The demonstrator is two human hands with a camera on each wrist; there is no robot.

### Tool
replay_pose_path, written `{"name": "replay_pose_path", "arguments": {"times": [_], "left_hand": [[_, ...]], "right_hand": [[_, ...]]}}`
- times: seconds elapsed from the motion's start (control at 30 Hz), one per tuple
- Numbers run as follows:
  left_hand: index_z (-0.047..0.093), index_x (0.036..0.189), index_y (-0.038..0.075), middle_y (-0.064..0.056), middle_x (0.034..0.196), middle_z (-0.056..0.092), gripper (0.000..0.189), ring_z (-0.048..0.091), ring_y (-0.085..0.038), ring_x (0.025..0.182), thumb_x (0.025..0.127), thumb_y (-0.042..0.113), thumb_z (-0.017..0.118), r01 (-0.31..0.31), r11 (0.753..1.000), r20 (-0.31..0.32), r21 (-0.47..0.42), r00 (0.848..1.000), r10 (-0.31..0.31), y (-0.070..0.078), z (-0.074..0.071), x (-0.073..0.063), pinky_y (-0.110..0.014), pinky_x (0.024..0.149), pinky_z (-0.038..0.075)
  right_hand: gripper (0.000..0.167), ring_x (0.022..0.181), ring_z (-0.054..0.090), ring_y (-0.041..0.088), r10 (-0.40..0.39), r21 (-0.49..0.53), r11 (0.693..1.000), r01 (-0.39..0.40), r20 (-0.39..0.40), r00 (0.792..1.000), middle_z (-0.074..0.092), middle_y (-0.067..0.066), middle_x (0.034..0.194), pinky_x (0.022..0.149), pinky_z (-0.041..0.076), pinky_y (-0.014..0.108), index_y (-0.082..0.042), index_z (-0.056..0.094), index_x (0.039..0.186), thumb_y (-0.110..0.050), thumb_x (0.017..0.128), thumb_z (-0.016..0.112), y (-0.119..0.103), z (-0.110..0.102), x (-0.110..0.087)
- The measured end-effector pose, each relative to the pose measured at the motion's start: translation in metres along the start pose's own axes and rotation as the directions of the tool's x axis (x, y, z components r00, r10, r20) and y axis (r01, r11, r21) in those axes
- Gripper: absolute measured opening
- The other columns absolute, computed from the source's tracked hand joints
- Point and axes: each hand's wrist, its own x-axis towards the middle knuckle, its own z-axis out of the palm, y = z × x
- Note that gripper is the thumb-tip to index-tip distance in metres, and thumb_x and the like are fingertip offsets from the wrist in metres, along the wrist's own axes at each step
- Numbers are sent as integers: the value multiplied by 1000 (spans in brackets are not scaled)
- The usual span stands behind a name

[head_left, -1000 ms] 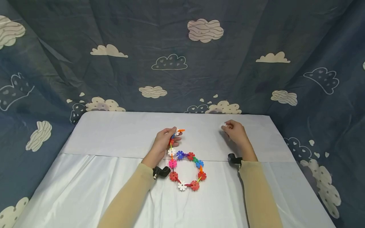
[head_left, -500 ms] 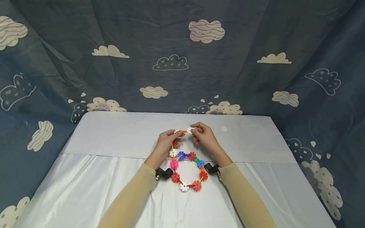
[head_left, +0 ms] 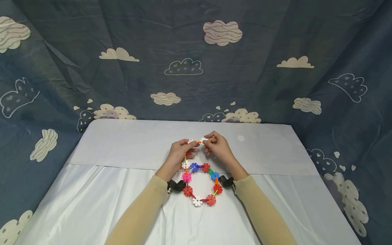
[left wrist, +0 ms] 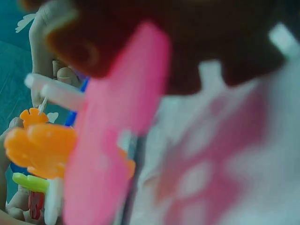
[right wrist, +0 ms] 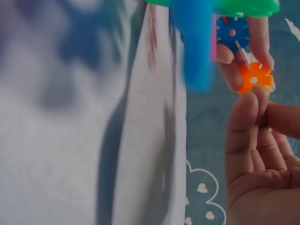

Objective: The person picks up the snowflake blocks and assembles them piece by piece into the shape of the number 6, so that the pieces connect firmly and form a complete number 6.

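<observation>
A chain of colourful snowflake discs [head_left: 211, 199], slotted edge to edge, hangs in a loop shape below my hands. My left hand [head_left: 179, 154] pinches the chain near its upper end, at a white snowflake disc [head_left: 191, 141]. An orange snowflake disc [right wrist: 255, 78] sticks out edge-on from there towards the right. My right hand [head_left: 219, 148] pinches another white snowflake disc [head_left: 202, 140], right at the orange one. Thumb and fingertips meet there in the right wrist view, mostly hiding the white disc. A pink snowflake disc [left wrist: 119, 126] looms close in the left wrist view.
A loose white snowflake disc [head_left: 241, 138] lies on the white-clothed table [head_left: 269, 146], right of my right hand. A dark cloth with cloud prints [head_left: 183, 34] hangs behind the table and along both sides. Each wrist wears a small black camera [head_left: 176, 185].
My right hand has carried the white snowflake disc leftwards from the right of the table to the orange disc. The loose white disc came into view. My left hand has stayed almost in place.
</observation>
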Motion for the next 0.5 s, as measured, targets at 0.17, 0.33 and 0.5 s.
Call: {"name": "replay_pose_path", "arguments": {"times": [0.17,0.33,0.5], "left_hand": [[72,100,7,-15,112,82,22,80,-26,102,95,25,83,1,1000,-14,1,1000,-1,-1,-1,0,-31,78,67],[72,100,8,-12,108,83,21,79,-27,108,96,26,82,3,1000,-2,-5,1000,-3,-1,-2,2,-33,81,67],[74,108,7,-9,108,83,24,79,-25,108,98,28,79,15,1000,10,-8,1000,-15,1,-3,2,-33,84,66]], "right_hand": [[22,63,65,13,-10,-1,1000,10,10,1000,72,23,88,60,60,26,1,61,122,-8,104,68,5,2,3],[22,62,64,10,-43,9,999,43,18,999,71,30,91,59,59,23,4,59,124,-7,105,65,5,6,3],[32,63,67,14,-80,-26,996,82,74,994,73,28,91,60,62,30,3,57,135,-16,110,60,4,2,5]]}}
